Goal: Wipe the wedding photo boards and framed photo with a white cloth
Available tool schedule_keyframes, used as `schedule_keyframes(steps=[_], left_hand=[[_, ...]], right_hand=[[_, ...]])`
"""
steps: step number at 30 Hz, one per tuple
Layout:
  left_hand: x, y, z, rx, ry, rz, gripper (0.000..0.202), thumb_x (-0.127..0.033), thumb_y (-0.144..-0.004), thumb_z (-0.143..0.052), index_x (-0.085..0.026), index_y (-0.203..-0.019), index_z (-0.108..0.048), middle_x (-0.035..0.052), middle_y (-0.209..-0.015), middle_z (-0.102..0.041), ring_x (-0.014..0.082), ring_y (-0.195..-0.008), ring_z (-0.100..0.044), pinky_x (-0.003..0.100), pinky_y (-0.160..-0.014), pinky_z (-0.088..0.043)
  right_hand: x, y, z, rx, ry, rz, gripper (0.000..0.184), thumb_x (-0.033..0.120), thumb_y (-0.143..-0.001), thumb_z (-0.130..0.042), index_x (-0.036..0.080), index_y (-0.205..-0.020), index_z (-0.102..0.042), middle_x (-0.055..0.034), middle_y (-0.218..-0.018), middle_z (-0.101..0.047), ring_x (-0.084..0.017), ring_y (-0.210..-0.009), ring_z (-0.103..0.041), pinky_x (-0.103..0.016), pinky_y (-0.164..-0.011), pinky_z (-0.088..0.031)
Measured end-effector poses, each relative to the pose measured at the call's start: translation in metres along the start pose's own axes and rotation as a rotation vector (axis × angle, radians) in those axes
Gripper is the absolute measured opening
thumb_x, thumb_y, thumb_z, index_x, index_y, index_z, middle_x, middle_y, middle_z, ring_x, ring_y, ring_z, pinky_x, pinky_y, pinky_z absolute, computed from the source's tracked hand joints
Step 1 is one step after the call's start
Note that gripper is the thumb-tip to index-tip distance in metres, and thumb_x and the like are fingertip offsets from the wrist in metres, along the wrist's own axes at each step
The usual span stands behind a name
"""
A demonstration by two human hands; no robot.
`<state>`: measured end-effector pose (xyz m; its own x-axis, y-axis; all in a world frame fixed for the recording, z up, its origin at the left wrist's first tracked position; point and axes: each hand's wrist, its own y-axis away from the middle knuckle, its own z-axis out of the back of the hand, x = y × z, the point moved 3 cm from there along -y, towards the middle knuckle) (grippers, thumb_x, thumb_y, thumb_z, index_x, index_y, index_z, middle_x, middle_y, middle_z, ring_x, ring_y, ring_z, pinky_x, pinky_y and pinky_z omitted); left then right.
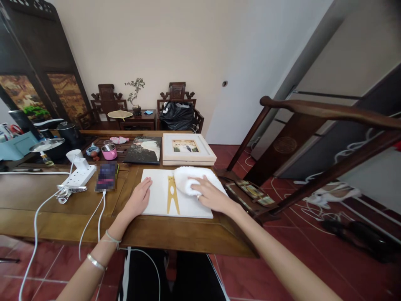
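Observation:
A flat white board (156, 198) lies near the front edge of the wooden table. On its middle is a gold, two-legged shape (172, 194) with an oval hole; I cannot tell whether it is fixed on or part of the surface. My left hand (142, 195) lies flat on the board's left edge, its fingers stretched out and holding nothing. A fluffy white cloth (184, 179) covers the board's upper right part. My right hand (213, 195), with a ring on one finger, grips a bunched part of that cloth and presses it down.
Behind the board lie a white framed picture (184, 155) and a dark photo panel (144, 151). To the left are a phone (106, 177) on a cable, a power strip (83, 175) and a pink cup (109, 152). A wooden chair (291, 121) stands close at right.

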<state>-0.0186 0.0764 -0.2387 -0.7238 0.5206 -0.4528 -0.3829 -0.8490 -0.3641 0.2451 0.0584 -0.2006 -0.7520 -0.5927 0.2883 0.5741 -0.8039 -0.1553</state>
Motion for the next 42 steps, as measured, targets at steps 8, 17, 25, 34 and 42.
schedule_keyframes(steps=[8, 17, 25, 34, 42], left_hand=[[-0.002, 0.001, 0.002, 0.000, 0.016, 0.006, 0.041, -0.021, -0.089, -0.033, -0.010, -0.125, -0.048, 0.0144, -0.137, -0.044, 0.0218, -0.130, -0.036, 0.044, -0.109, -0.028], [-0.002, 0.001, 0.001, -0.011, 0.010, -0.006, 0.041, -0.020, -0.088, -0.033, -0.011, -0.125, -0.049, 0.0136, -0.136, -0.046, 0.0224, -0.130, -0.037, 0.045, -0.108, -0.030], [-0.003, 0.000, 0.002, 0.006, 0.033, 0.015, 0.042, -0.020, -0.088, -0.032, -0.007, -0.124, -0.049, 0.0164, -0.136, -0.044, 0.0231, -0.131, -0.035, 0.044, -0.109, -0.028], [-0.002, 0.000, 0.003, 0.007, 0.038, 0.013, 0.041, -0.021, -0.089, -0.031, -0.010, -0.125, -0.049, 0.0143, -0.137, -0.044, 0.0220, -0.131, -0.036, 0.045, -0.109, -0.028], [-0.001, -0.002, 0.002, -0.005, 0.046, 0.001, 0.042, -0.021, -0.088, -0.032, -0.011, -0.125, -0.050, 0.0128, -0.137, -0.044, 0.0226, -0.130, -0.036, 0.046, -0.109, -0.028]], right_hand=[[-0.025, -0.027, -0.004, 0.030, 0.007, -0.030, 0.038, 0.003, -0.070, -0.036, 0.014, -0.099, -0.057, -0.0164, -0.137, -0.042, -0.025, -0.135, -0.021, -0.055, -0.107, -0.015], [0.050, 0.066, 0.014, 0.148, -0.057, -0.006, 0.037, 0.002, -0.067, -0.037, 0.018, -0.093, -0.059, -0.0112, -0.139, -0.040, -0.020, -0.136, -0.019, -0.048, -0.111, -0.014], [0.047, 0.062, 0.013, 0.159, -0.058, -0.012, 0.040, 0.003, -0.066, -0.038, 0.018, -0.096, -0.058, -0.0113, -0.135, -0.045, -0.022, -0.134, -0.023, -0.047, -0.109, -0.018], [-0.012, -0.029, 0.011, -0.011, -0.008, -0.064, 0.034, 0.007, -0.070, -0.035, 0.016, -0.093, -0.059, -0.0113, -0.106, -0.061, -0.028, -0.105, -0.052, -0.047, -0.096, -0.031], [0.025, 0.027, 0.005, 0.043, -0.046, -0.018, 0.034, 0.004, -0.070, -0.038, 0.015, -0.097, -0.057, -0.0167, -0.130, -0.048, -0.026, -0.134, -0.024, -0.052, -0.107, -0.016]])
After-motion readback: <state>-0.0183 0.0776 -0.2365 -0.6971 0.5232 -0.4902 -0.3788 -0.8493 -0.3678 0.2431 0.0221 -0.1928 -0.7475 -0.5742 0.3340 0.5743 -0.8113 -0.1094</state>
